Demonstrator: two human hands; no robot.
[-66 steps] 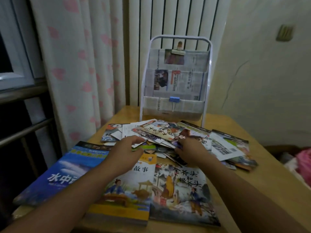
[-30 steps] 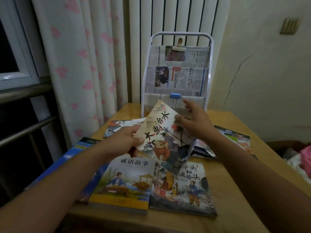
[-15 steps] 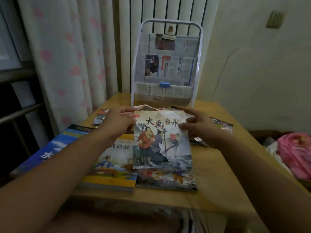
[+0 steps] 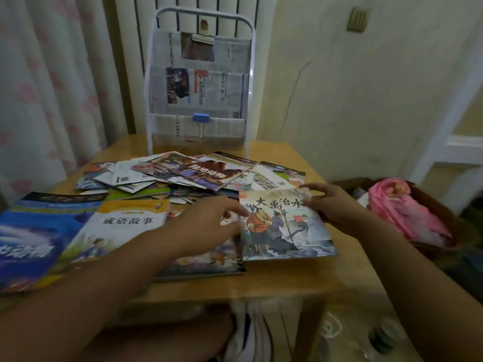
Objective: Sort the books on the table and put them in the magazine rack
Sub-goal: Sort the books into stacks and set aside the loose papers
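Book [image 4: 282, 226]: thin glossy paperback, flat on wood table [image 4: 274, 283] (near rack [image 4: 200, 82]).
R hand [image 4: 332, 205]: pinches top-right corner.
L hand [image 4: 209, 223]: fingers relaxed, at left edge.

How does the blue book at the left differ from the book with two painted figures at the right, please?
The blue book has a photo-like blue cover with white lettering; the figure book shows painted figures under dark lettering. The blue book lies untouched at the table's left edge; the figure book has the left hand and right hand at its edges. Both lie flat, face up.
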